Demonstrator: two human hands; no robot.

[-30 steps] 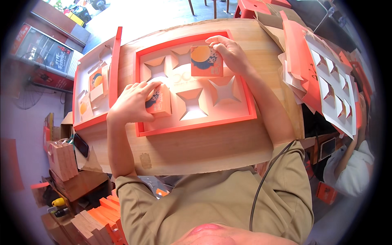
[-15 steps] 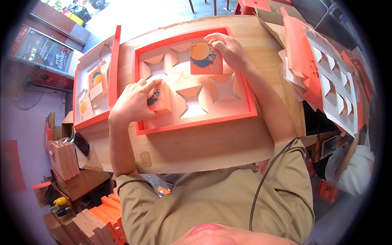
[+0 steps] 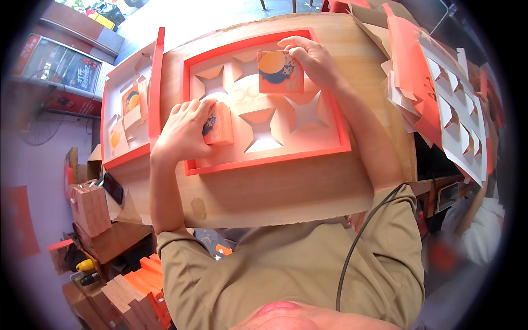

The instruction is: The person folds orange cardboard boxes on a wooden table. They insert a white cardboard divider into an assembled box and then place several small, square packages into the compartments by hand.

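A large shallow gift box [image 3: 268, 160] with a red rim lies on the table, its pale insert cut with several star-shaped openings. My left hand [image 3: 182, 130] is closed around a small square printed box [image 3: 221, 124] at the insert's near left corner; how deep it sits there cannot be made out. At the far right corner, my right hand [image 3: 312, 61] pinches a second small box [image 3: 280, 74] by its upper right edge. That one shows an orange disc and dark blue pattern, face up, seemingly above the insert.
Left of the gift box stands another red-edged box [image 3: 160, 82] containing small printed boxes. A phone [image 3: 113, 188] lies at the table's left edge. Red cartons and white cut-out inserts [image 3: 440, 104] are stacked at right, near another person's arm [image 3: 472, 212]. A cable [image 3: 357, 242] runs over my right sleeve.
The whole view has shifted slightly. My left fingers have drawn closer together over the small box; my right hand keeps its pinch. At right, a red box by the other person has become blurred.
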